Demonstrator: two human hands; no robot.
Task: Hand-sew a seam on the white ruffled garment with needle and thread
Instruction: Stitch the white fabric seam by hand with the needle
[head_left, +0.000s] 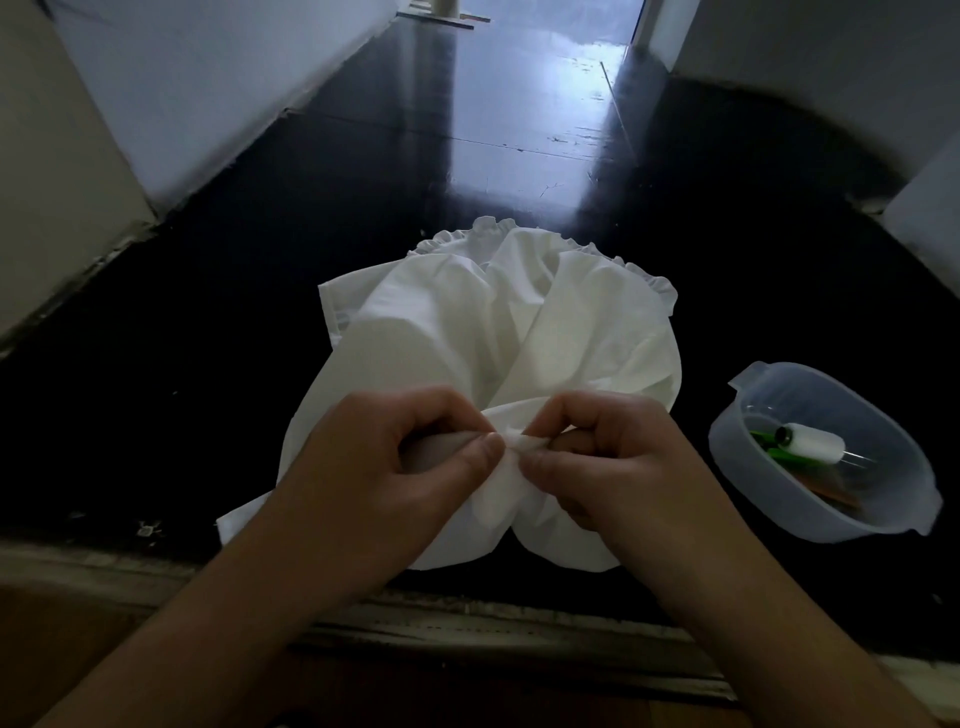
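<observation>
Holding a thread spool (810, 445): plastic tub (769, 499).

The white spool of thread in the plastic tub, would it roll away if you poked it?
Probably a little. The white spool of thread is round and lies on its side, so it would likely roll. But the clear plastic tub has raised walls that should stop it. It looks small, so probably light.
</observation>
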